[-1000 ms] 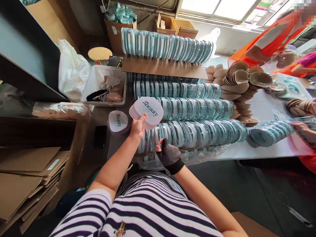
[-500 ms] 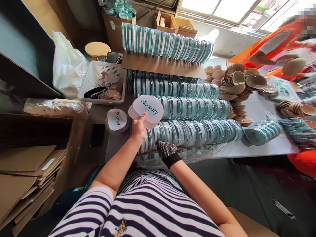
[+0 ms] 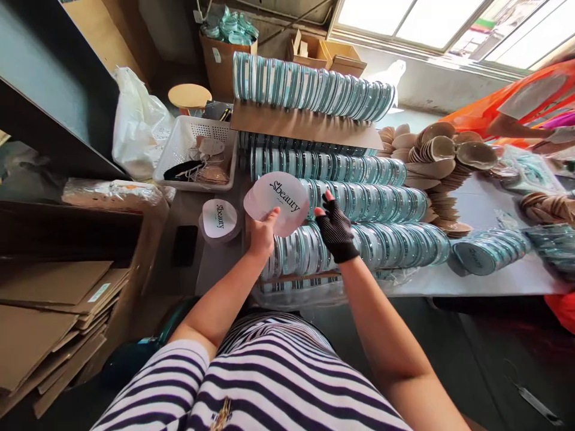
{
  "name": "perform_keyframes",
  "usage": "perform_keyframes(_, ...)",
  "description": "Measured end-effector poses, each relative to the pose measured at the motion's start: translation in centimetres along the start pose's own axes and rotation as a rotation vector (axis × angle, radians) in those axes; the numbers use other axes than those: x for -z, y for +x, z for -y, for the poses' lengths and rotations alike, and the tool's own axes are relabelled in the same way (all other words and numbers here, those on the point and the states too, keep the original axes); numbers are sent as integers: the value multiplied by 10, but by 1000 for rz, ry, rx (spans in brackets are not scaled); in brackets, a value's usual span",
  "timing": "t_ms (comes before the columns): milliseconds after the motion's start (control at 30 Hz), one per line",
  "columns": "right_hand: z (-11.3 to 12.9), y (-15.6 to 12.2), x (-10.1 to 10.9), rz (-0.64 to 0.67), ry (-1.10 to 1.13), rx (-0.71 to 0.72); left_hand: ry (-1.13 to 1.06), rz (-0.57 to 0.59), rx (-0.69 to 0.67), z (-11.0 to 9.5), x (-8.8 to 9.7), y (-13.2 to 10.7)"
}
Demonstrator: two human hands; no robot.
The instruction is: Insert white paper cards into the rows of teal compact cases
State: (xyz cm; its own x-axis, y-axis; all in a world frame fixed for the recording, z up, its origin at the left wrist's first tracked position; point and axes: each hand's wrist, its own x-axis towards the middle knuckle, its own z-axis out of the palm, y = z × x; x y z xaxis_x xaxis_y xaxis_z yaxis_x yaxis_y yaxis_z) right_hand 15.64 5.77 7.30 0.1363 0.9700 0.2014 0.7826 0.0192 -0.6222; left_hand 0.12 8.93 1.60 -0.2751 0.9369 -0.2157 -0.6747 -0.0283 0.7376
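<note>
My left hand [image 3: 263,233] grips a fanned stack of pale pink rounded cards [image 3: 279,197] printed "beauty", its thumb lying on the top card. Just right of the cards, my right hand [image 3: 335,230], in a dark fingerless glove, has thumb and fingers apart and holds nothing. It hovers over the front rows of shiny, teal-edged oval pieces [image 3: 359,245], which stand on edge in long lines. To the left, a second pile of the same printed cards [image 3: 219,219] lies on the table.
A white perforated basket [image 3: 167,157] holds tags and a black item. More oval pieces [image 3: 309,84] stand on a raised cardboard sheet behind. Beige oval shells [image 3: 442,149] are stacked at right, near a person's arm [image 3: 516,126]. Flattened cardboard [image 3: 49,287] lies in a box at left.
My right hand has lifted from the front row and moved up and right, its fingers spreading. The held cards have shifted slightly right. My head view has turned a little.
</note>
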Motion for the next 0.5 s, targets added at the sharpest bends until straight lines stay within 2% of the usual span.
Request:
perform_keyframes(67, 9, 3, -3, 24, -142, 103, 4, 40, -11, -3, -1, -3)
perform_keyframes(200, 31, -15, -22, 25, -304, 315, 27, 75, 49, -3, 3, -10)
perform_keyframes(233, 34, -19, -24, 57, -300, 302, 45, 99, 83, -3, 5, -11)
perform_keyframes(300, 37, -26, -22, 75, -264, 155, 65, 138, 124, -4, 11, -9)
perform_keyframes(400, 35, -51, 1, 17, -273, -86, 31, 94, 56, -13, 23, 6)
perform_keyframes(433, 34, -65, 10, 57, -298, -98, 10, 58, 22, -17, 28, 13)
perform_keyframes(500, 35, -97, 25, 268, -352, -64, -33, -19, -12, -23, 36, 27)
